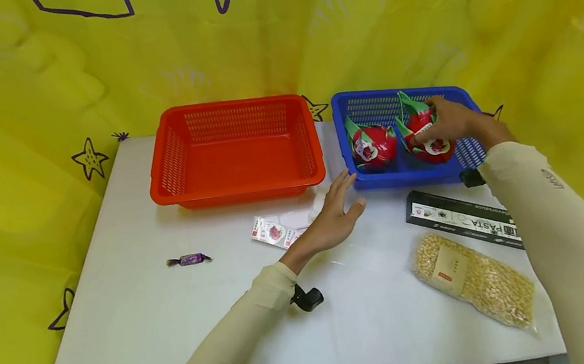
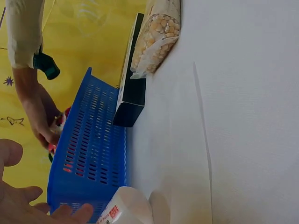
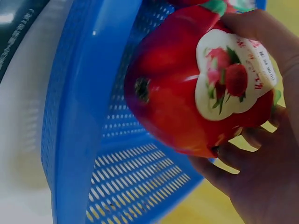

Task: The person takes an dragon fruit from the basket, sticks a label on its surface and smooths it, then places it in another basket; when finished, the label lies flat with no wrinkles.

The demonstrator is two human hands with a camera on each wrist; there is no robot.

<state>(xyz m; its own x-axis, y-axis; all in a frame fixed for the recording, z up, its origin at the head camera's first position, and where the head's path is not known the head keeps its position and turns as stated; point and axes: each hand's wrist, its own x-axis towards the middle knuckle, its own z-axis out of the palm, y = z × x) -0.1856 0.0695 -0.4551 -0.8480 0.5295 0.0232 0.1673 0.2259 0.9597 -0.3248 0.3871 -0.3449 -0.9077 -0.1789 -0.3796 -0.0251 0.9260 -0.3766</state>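
Note:
My right hand [image 1: 451, 118] grips a red, fruit-shaped package [image 3: 168, 79] with green leaf-like tips and a pale label picturing red fruit. The package is inside the blue basket [image 1: 410, 177]. Left of it in the same basket sits a similar red package [image 1: 377, 147]. My left hand [image 1: 334, 218] hovers with fingers spread near the basket's front left corner and holds nothing. Beneath and beside it lies a white container with red print [image 2: 131, 207], partly hidden by the hand in the head view.
A red basket [image 1: 242, 190] stands at the back left. Before it lies a purple-wrapped candy [image 1: 190, 259]. On the right are a black pasta box [image 1: 461, 216] and a clear bag of yellow kernels [image 1: 489, 288]. Yellow cloth hangs behind the white table [image 1: 168, 339].

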